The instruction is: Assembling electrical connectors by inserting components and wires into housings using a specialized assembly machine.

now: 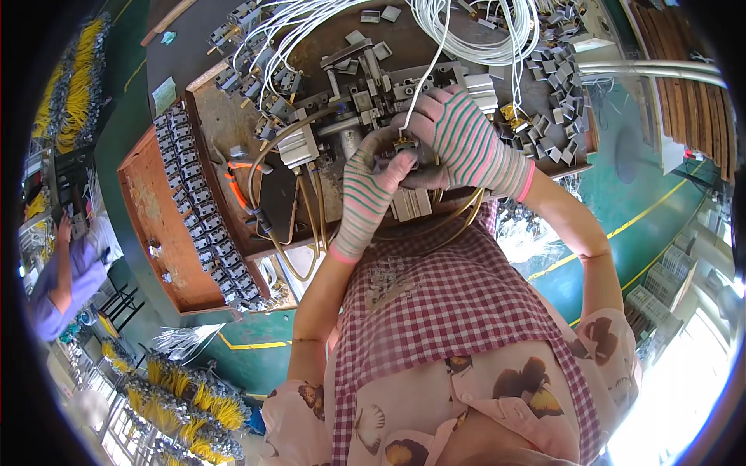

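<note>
Both hands wear striped knit gloves and meet at the front of a metal bench fixture [361,97]. My left hand [369,182] is closed, its thumb pressed against a small metal part with a brass-coloured piece [404,144]. From above, my right hand [462,140] bends over the same part, its fingers curled by a white wire [424,84] that runs down to it. The fingers partly cover the part, so its exact kind cannot be made out. Its lower edge sits close to the fixture's front.
Coiled white wires [497,46] lie at the back, beside a heap of grey metal housings [556,93]. Orange-handled pliers [236,186] and brown air hoses [318,206] are left of my hands. A wooden tray [155,225] bears rows of metal parts [194,186]. Another person [70,272] is far left.
</note>
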